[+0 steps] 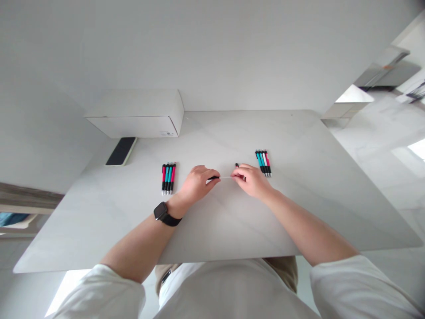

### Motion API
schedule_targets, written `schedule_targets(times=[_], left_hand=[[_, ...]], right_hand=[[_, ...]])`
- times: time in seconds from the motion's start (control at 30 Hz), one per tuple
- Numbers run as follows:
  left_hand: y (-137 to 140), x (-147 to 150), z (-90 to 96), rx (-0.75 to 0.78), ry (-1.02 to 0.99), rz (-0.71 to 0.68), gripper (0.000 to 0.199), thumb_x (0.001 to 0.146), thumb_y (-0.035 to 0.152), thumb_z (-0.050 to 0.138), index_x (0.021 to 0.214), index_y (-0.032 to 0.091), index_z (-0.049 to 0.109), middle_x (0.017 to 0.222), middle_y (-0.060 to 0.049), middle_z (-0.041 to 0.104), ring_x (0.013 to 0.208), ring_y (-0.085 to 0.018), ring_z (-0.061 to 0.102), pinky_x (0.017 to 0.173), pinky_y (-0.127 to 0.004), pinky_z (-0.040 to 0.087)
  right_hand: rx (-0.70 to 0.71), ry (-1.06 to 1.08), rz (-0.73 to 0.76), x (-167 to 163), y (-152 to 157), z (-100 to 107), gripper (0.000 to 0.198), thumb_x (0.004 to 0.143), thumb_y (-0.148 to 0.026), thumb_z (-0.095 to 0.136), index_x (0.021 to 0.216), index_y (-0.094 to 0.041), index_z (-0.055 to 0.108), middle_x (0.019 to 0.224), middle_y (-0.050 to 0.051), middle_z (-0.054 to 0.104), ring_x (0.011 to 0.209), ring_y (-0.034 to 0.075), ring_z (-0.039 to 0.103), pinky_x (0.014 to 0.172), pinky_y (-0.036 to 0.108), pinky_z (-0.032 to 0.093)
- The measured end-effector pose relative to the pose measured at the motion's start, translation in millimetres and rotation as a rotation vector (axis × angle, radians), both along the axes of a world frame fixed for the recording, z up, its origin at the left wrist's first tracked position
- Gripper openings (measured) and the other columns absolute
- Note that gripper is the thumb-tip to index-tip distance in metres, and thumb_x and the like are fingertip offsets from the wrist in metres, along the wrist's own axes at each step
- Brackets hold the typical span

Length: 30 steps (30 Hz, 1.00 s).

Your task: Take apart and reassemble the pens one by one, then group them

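In the head view my left hand is closed around a black pen grip, which shows between thumb and fingers. A thin whitish pen refill spans the gap between my two hands. My right hand is pinched at the other end of that refill. Beside its fingers a small black-and-red pen end sticks out; my fingers cover the rest, so I cannot tell whether it is held or lies on the table. A black watch is on my left wrist.
Several pink and teal pens lie side by side left of my hands. Another row of teal, white and pink pens lies at the right. A phone and a white box are at the back left of the white table.
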<state>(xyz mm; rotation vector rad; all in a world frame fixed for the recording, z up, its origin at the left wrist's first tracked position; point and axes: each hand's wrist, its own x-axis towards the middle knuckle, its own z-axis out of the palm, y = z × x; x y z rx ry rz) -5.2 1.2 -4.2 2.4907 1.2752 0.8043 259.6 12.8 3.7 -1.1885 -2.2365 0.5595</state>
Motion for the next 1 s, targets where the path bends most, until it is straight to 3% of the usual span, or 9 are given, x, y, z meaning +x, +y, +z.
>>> schedule_targets(times=[0.33, 0.47, 0.63, 0.77, 0.9, 1.0], left_hand=[[2.0, -2.0, -0.9, 0.028, -0.021, 0.069, 0.016, 0.103, 0.037, 0.060, 0.104, 0.027, 0.072, 0.099, -0.003, 0.079, 0.091, -0.023, 0.069, 0.101, -0.044, 0.046], [1.4, -1.3, 1.3, 0.023, -0.019, 0.082, 0.014, 0.102, 0.033, 0.059, 0.102, 0.026, 0.072, 0.099, -0.002, 0.079, 0.089, -0.022, 0.068, 0.100, -0.042, 0.047], [0.9, -0.8, 4.0, 0.017, -0.026, 0.092, 0.011, 0.099, 0.029, 0.061, 0.099, 0.025, 0.072, 0.094, -0.002, 0.078, 0.084, -0.021, 0.066, 0.094, -0.040, 0.049], [2.2, -1.9, 2.8, 0.014, -0.034, 0.119, 0.009, 0.097, 0.027, 0.062, 0.097, 0.025, 0.071, 0.090, -0.002, 0.076, 0.081, -0.021, 0.066, 0.091, -0.039, 0.050], [4.2, -4.4, 2.7, 0.006, -0.055, 0.185, 0.008, 0.096, 0.027, 0.064, 0.098, 0.025, 0.071, 0.088, -0.002, 0.076, 0.083, -0.021, 0.068, 0.087, -0.037, 0.051], [5.7, -6.6, 4.0, 0.001, -0.076, 0.219, 0.007, 0.096, 0.027, 0.064, 0.098, 0.025, 0.070, 0.090, -0.002, 0.076, 0.085, -0.021, 0.069, 0.086, -0.036, 0.051]], right_hand=[[-0.023, 0.107, -0.045, 10.9, 7.2, 1.7, 0.010, 0.094, -0.019, 0.066, 0.090, -0.024, 0.074, 0.087, 0.002, 0.067, 0.077, 0.016, 0.063, 0.073, 0.028, 0.047], [-0.074, 0.169, -0.054, 11.6, 8.9, -0.1, 0.009, 0.094, -0.027, 0.067, 0.090, -0.024, 0.074, 0.090, 0.003, 0.070, 0.080, 0.017, 0.065, 0.075, 0.029, 0.049], [-0.300, 0.288, -0.103, 11.6, 11.6, -2.8, 0.022, 0.092, -0.045, 0.070, 0.092, -0.023, 0.073, 0.084, 0.002, 0.071, 0.072, 0.016, 0.064, 0.069, 0.029, 0.050], [-0.481, 0.516, -0.162, 14.9, 17.3, -4.0, 0.040, 0.086, -0.061, 0.072, 0.094, -0.022, 0.069, 0.077, 0.001, 0.065, 0.063, 0.014, 0.056, 0.059, 0.027, 0.047], [-0.453, 0.699, -0.175, 20.5, 24.4, 1.4, 0.044, 0.081, -0.063, 0.077, 0.090, -0.021, 0.068, 0.073, -0.001, 0.057, 0.061, 0.013, 0.050, 0.056, 0.026, 0.044], [-0.437, 0.677, -0.195, 21.7, 30.5, 9.6, 0.044, 0.081, -0.063, 0.078, 0.089, -0.021, 0.068, 0.072, -0.002, 0.055, 0.059, 0.012, 0.048, 0.055, 0.026, 0.042]])
